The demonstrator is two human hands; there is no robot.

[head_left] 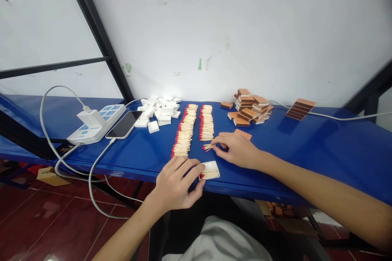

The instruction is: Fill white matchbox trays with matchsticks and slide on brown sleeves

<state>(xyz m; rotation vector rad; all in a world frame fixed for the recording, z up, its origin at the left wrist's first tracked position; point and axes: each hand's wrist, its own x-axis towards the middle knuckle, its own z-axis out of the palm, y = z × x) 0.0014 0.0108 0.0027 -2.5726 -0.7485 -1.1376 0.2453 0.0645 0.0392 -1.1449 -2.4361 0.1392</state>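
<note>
My left hand (180, 181) grips the left end of a small white matchbox tray (217, 164) at the table's front edge. Several red-tipped matches (210, 174) lie inside that tray, partly hidden by my fingers. Just behind it, my right hand (235, 149) pinches a few matches (207, 147) by their plain ends, red heads pointing left. Two long rows of matches run away from me: a left row (185, 132) and a shorter right row (207, 124). An orange card piece (243, 133) shows partly behind my right hand.
White trays (159, 111) are heaped at the back left; brown matchboxes (249, 108) are piled at the back right. A striped brown sheet (301, 109) leans near the wall. A phone (125, 124), power strip (98, 124) and looping cables occupy the left of the blue table (147, 159).
</note>
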